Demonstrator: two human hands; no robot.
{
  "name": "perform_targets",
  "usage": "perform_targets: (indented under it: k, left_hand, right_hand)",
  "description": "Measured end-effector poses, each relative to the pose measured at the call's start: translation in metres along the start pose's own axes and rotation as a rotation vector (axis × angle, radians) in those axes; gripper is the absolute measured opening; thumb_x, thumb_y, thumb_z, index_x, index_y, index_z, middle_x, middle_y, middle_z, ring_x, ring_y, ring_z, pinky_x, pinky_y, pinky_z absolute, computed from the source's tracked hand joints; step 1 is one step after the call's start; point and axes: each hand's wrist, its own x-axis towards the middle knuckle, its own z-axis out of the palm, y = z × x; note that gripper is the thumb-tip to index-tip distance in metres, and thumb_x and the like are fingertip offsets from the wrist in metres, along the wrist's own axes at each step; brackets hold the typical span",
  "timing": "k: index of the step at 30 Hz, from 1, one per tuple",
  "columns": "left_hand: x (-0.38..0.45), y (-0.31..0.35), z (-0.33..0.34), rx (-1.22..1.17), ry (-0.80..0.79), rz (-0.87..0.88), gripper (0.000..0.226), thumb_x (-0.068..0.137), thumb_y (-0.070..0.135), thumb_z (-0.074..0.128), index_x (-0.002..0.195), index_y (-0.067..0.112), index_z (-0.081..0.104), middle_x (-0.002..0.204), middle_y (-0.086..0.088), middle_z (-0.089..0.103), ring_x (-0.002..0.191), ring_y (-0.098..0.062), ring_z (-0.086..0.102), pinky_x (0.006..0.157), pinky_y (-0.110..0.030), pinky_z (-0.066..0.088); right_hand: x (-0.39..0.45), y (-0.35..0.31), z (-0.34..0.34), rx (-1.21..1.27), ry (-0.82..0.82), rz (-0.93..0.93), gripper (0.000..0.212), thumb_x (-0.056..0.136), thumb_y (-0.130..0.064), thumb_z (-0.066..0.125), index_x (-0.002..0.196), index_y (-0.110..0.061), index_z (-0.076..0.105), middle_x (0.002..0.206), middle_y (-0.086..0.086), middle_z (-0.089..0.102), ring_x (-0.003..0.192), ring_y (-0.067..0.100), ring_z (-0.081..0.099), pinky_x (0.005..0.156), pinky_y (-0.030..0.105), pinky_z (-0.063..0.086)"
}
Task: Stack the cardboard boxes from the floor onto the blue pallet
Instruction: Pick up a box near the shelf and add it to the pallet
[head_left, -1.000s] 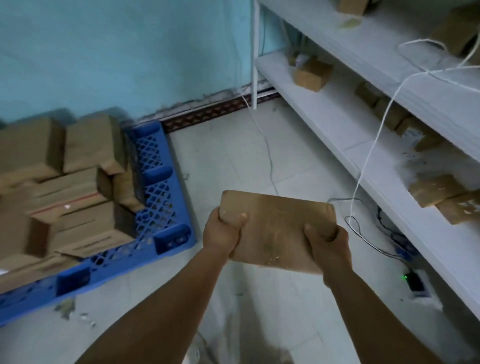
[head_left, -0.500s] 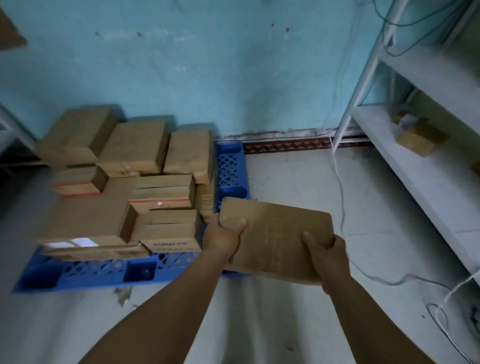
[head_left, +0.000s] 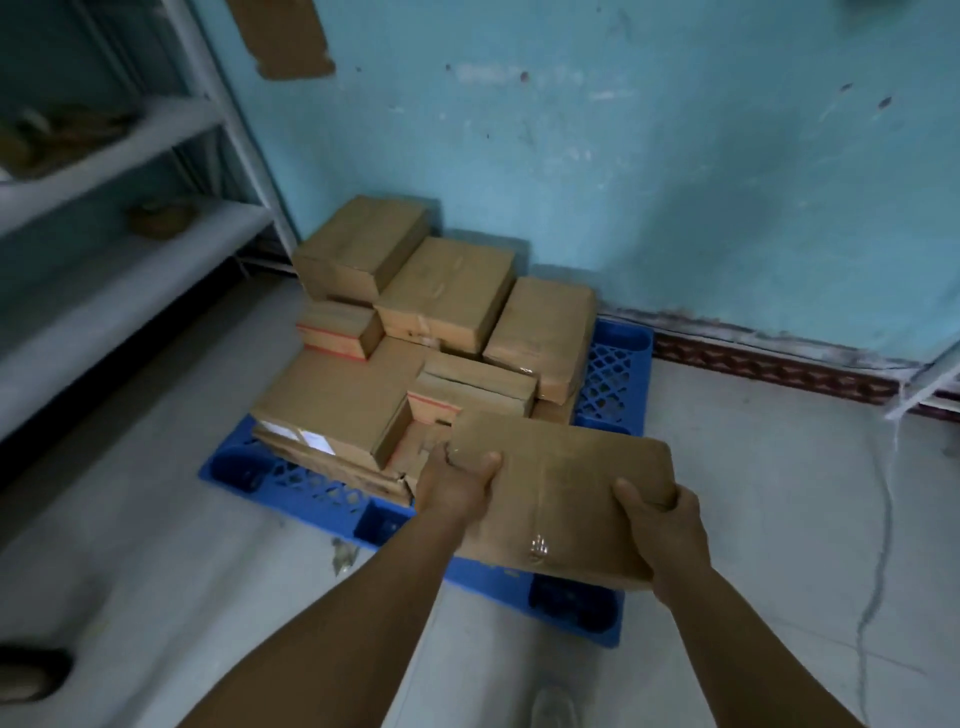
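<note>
I hold a flat brown cardboard box (head_left: 563, 488) with both hands, in the air over the near right part of the blue pallet (head_left: 615, 364). My left hand (head_left: 452, 483) grips its near left corner, thumb on top. My right hand (head_left: 665, 530) grips its near right edge, thumb on top. Several cardboard boxes (head_left: 447, 296) are stacked on the left and back of the pallet, against the turquoise wall. The box in my hands hides part of the pallet's right side.
A white shelf rack (head_left: 130, 234) stands at the left, close to the pallet. A thin cable (head_left: 883, 519) runs along the floor at the right. A shoe tip (head_left: 553, 706) shows at the bottom, and a dark object (head_left: 31, 670) lies at the lower left.
The view has swung left, from the right-hand shelves to the pallet, which is now straight ahead and closer. The box stays gripped in both hands and now hangs over the pallet's near right part.
</note>
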Motion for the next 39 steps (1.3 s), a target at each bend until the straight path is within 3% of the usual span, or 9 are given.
perform_targets:
  k: [5, 17, 25, 29, 34, 39]
  left_hand:
    - [0.045, 0.019, -0.017, -0.073, 0.098, -0.072, 0.073, 0.08, 0.04, 0.074, 0.141, 0.016, 0.041, 0.134, -0.006, 0.055, 0.121, -0.026, 0.052, 0.094, -0.028, 0.04]
    - [0.149, 0.021, -0.097, -0.135, 0.251, -0.2, 0.077, 0.082, 0.047, 0.07, 0.144, 0.016, 0.035, 0.138, -0.009, 0.051, 0.124, -0.03, 0.05, 0.099, -0.036, 0.041]
    - [0.269, 0.011, -0.186, -0.114, 0.195, -0.199, 0.073, 0.083, 0.047, 0.068, 0.143, 0.018, 0.037, 0.135, -0.007, 0.054, 0.119, -0.028, 0.053, 0.092, -0.03, 0.044]
    - [0.32, 0.01, -0.236, -0.08, 0.143, -0.193, 0.074, 0.086, 0.044, 0.066, 0.146, 0.016, 0.032, 0.14, -0.007, 0.047, 0.122, -0.028, 0.05, 0.084, -0.026, 0.039]
    - [0.374, 0.008, -0.275, -0.055, 0.079, -0.214, 0.085, 0.081, 0.043, 0.073, 0.149, 0.015, 0.03, 0.147, -0.008, 0.04, 0.129, -0.03, 0.044, 0.097, -0.035, 0.041]
    - [0.4, 0.011, -0.293, -0.073, 0.038, -0.218, 0.086, 0.077, 0.035, 0.079, 0.146, 0.014, 0.032, 0.138, -0.005, 0.047, 0.12, -0.027, 0.05, 0.095, -0.037, 0.046]
  right_hand:
    - [0.039, -0.047, 0.037, -0.053, -0.111, -0.067, 0.082, 0.084, -0.041, 0.069, 0.148, -0.011, 0.027, 0.144, 0.015, 0.042, 0.125, 0.037, 0.046, 0.101, 0.049, 0.041]
    - [0.077, -0.136, 0.173, -0.187, -0.324, -0.085, 0.082, 0.086, -0.04, 0.066, 0.149, -0.012, 0.023, 0.145, 0.016, 0.038, 0.127, 0.038, 0.042, 0.101, 0.047, 0.038]
    - [0.075, -0.175, 0.306, -0.253, -0.286, -0.014, 0.091, 0.086, -0.047, 0.064, 0.153, -0.013, 0.012, 0.153, 0.017, 0.027, 0.136, 0.038, 0.032, 0.11, 0.051, 0.032]
    - [0.064, -0.196, 0.369, -0.263, -0.286, 0.021, 0.083, 0.091, -0.04, 0.06, 0.152, -0.008, 0.015, 0.153, 0.018, 0.029, 0.138, 0.035, 0.031, 0.11, 0.043, 0.028]
    - [0.058, -0.209, 0.423, -0.179, -0.281, 0.072, 0.087, 0.088, -0.031, 0.066, 0.153, -0.009, 0.011, 0.153, 0.017, 0.028, 0.138, 0.036, 0.032, 0.109, 0.045, 0.031]
    - [0.064, -0.213, 0.45, -0.176, -0.287, 0.101, 0.084, 0.089, -0.029, 0.065, 0.152, -0.006, 0.015, 0.151, 0.019, 0.032, 0.136, 0.038, 0.035, 0.109, 0.045, 0.033]
